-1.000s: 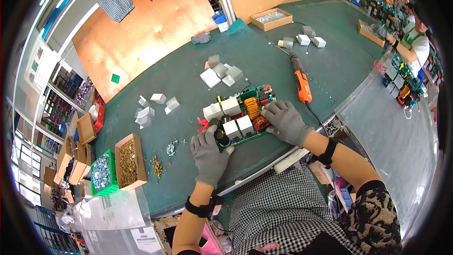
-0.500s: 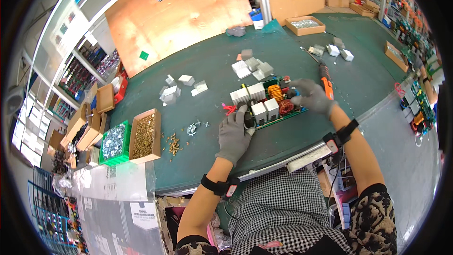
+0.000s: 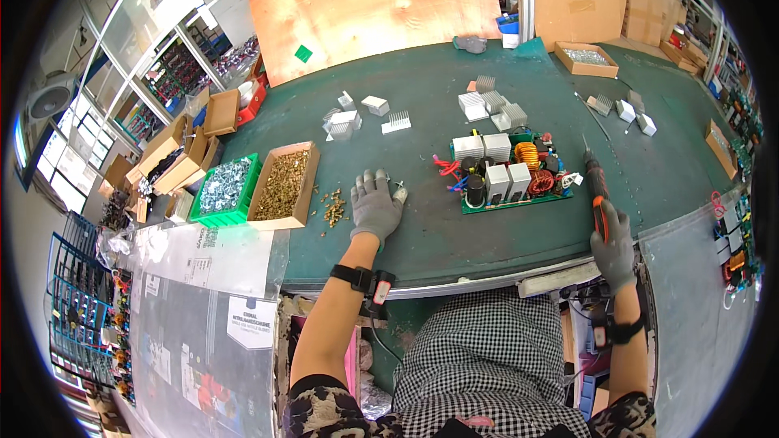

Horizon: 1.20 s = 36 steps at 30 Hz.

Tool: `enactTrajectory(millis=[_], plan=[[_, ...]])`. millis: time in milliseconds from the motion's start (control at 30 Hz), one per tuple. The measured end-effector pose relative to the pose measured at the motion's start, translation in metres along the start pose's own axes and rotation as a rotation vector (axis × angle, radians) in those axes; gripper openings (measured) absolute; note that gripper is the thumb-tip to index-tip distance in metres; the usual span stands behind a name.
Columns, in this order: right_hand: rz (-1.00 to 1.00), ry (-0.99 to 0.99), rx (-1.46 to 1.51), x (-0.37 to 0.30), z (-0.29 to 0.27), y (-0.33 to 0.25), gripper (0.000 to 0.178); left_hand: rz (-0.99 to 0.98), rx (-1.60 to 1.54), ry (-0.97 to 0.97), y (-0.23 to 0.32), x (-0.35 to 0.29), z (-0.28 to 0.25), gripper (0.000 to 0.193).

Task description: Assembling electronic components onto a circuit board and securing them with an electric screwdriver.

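Observation:
Gray-gloved, my left hand point(image 3: 377, 209) lies on the green table with its fingers spread, over a spot of small silver pieces point(image 3: 399, 185); what is under the palm is hidden. Beside it is a loose heap of brass-coloured screws point(image 3: 334, 211). At the right, my gloved right hand point(image 3: 614, 250) wraps around the orange and black handle of an electric screwdriver point(image 3: 596, 182), whose bit points away from me. Between the hands sits a green circuit board point(image 3: 511, 182) with white-topped heat sinks, copper coils and red wires. Neither hand touches the board.
At the left stand a green bin point(image 3: 225, 188) of silver parts and a cardboard box point(image 3: 284, 184) of brass parts. Loose finned heat sinks point(image 3: 491, 104) lie behind the board, with more point(image 3: 345, 120) farther left. Another small box point(image 3: 586, 59) stands at the back right.
Both hands have left the circuit board. My left hand has moved left to the small silver pieces, and my right hand has taken hold of the electric screwdriver. The view has shifted too.

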State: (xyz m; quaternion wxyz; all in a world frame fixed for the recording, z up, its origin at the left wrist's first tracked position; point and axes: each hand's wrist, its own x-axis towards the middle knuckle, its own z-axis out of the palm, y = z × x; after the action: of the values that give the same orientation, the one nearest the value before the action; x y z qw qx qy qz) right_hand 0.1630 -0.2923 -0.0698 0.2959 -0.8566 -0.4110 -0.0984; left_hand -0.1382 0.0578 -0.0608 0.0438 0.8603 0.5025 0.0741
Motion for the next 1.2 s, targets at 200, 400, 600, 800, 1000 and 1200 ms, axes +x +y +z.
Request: enactTrajectory(millis=[200, 400, 600, 800, 1000, 1200], plan=[[0.456, -0.141, 1.320, -0.097, -0.046, -0.018, 0.066, 0.073, -0.100, -0.067, 0.027, 0.021, 0.012, 0.069], [0.891, -0.488, 2.264, -0.160, -0.032, -0.017, 0.062, 0.056, -0.207, 0.097, -0.020, 0.043, -0.004, 0.061], [0.829, -0.530, 2.059, -0.179, -0.009, -0.021, 0.066, -0.193, 0.115, -0.025, -0.091, 0.047, -0.021, 0.060], [0.874, -0.520, 1.883, -0.176, -0.015, -0.027, 0.068, -0.118, 0.034, 0.018, -0.085, 0.017, -0.005, 0.061], [0.882, -0.553, 1.668, -0.175, -0.027, -0.042, 0.059, 0.039, -0.256, 0.219, -0.080, -0.013, -0.006, 0.050], [0.847, -0.855, 1.362, -0.175, -0.038, -0.072, 0.050, 0.214, -0.184, 0.204, -0.066, 0.000, -0.006, 0.034]])
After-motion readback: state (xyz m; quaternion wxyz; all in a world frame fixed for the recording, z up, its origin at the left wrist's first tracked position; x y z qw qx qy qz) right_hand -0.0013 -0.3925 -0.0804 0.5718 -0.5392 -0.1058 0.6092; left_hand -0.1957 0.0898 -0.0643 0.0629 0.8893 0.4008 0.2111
